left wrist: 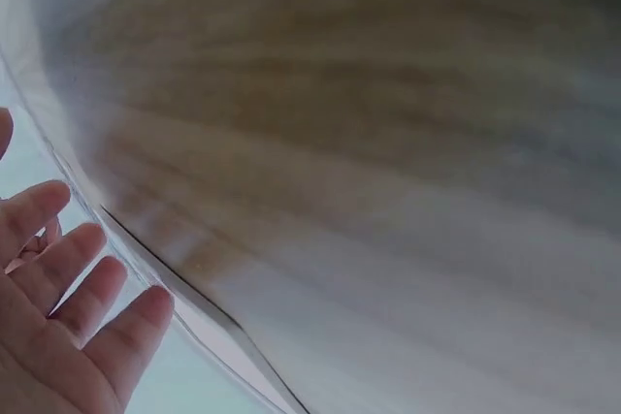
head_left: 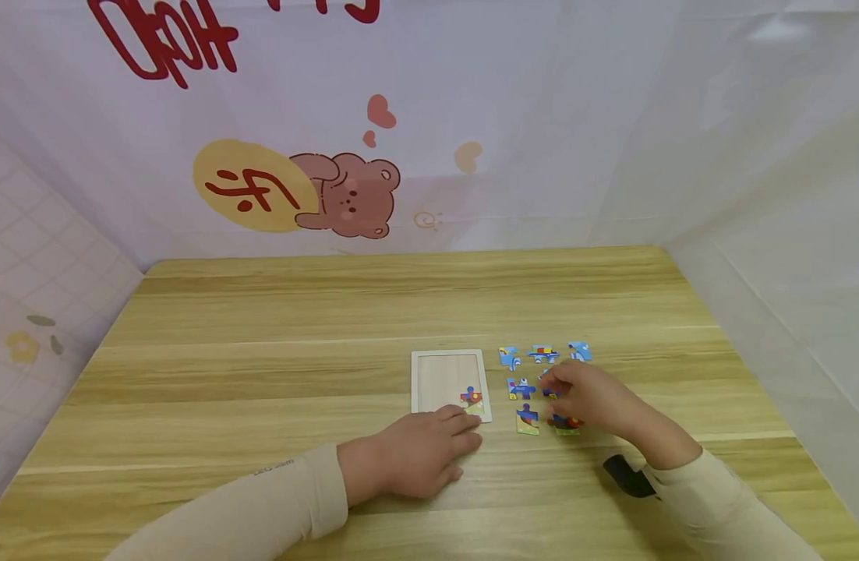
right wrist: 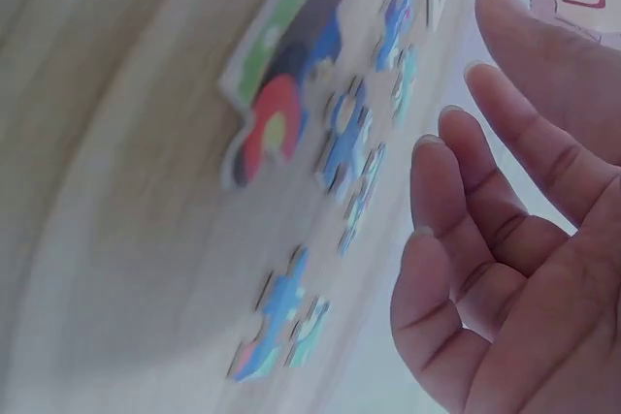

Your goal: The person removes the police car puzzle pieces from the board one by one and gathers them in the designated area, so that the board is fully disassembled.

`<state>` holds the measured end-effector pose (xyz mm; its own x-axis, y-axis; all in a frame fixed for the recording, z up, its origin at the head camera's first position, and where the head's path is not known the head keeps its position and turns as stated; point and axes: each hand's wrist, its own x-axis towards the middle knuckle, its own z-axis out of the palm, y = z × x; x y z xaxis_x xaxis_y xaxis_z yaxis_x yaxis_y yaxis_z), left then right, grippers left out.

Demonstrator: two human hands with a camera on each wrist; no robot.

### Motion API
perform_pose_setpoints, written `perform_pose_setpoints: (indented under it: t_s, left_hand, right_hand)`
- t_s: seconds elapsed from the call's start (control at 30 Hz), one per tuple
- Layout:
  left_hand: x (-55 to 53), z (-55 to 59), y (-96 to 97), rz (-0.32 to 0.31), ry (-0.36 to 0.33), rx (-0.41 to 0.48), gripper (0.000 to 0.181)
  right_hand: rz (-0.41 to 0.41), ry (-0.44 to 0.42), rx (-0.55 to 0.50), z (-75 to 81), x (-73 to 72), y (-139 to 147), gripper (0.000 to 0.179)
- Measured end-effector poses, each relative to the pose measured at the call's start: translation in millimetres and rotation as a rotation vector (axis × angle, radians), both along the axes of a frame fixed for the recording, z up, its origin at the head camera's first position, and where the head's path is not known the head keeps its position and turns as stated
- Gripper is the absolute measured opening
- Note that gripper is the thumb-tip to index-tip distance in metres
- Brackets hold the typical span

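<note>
A shallow puzzle tray (head_left: 447, 353) with a pale rim lies near the middle of the table, and one puzzle piece (head_left: 473, 398) in red, blue and green sits in its lower right corner. My left hand (head_left: 422, 453) rests at the tray's near edge, fingers extended. Right of the tray, several loose jigsaw pieces (head_left: 528, 421) lie spread in rows. Over their right side hovers my right hand (head_left: 601, 399), fingers loosely bent and holding nothing visible. It partly covers some pieces. In the right wrist view, a piece with a red and yellow round part (right wrist: 278, 123) lies apart from the fingers.
The wood-grain table (head_left: 261, 327) meets a white cloth backdrop (head_left: 542, 171) printed with a bear (head_left: 355, 199). White cloth also hangs along both sides. A black object (head_left: 629, 476) is at the right sleeve's cuff.
</note>
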<state>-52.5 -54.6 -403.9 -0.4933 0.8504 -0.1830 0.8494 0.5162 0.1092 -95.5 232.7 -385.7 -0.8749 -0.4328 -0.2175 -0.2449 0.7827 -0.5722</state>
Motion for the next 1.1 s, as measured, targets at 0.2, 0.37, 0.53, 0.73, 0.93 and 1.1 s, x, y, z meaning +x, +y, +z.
perform_pose_setpoints:
  t_s: [0.2,0.37,0.53,0.73,0.93,1.1]
  left_hand:
    - [-4.9,0.7,1.0,0.127,0.047,0.018,0.054]
    - [-12.0,0.2,0.0,0.272,0.05,0.01,0.062]
    - [-18.4,1.1,-2.6,0.337,0.069,0.037,0.065]
    - [-24.9,0.3,-8.8,0.409,0.028,0.038,0.069]
    - [-28.6,-0.3,-14.6,0.437,-0.001,0.047,0.069]
    - [-31.9,-0.9,-18.1,0.467,-0.013,0.03,0.071]
  right_hand:
    - [0.031,0.066,-0.019,1.4,-3.3,-8.4,0.02]
    - [0.061,0.097,-0.07,-1.5,-8.6,-15.3,0.019]
    - [0.041,0.087,-0.093,-7.1,-13.9,-24.0,0.019]
    - [0.03,0.081,-0.098,-9.7,-13.1,-38.0,0.023]
    - [0.04,0.07,-0.126,-10.0,-10.6,-48.5,0.024]
    - [0.072,0.078,-0.118,-12.8,-12.5,-57.4,0.023]
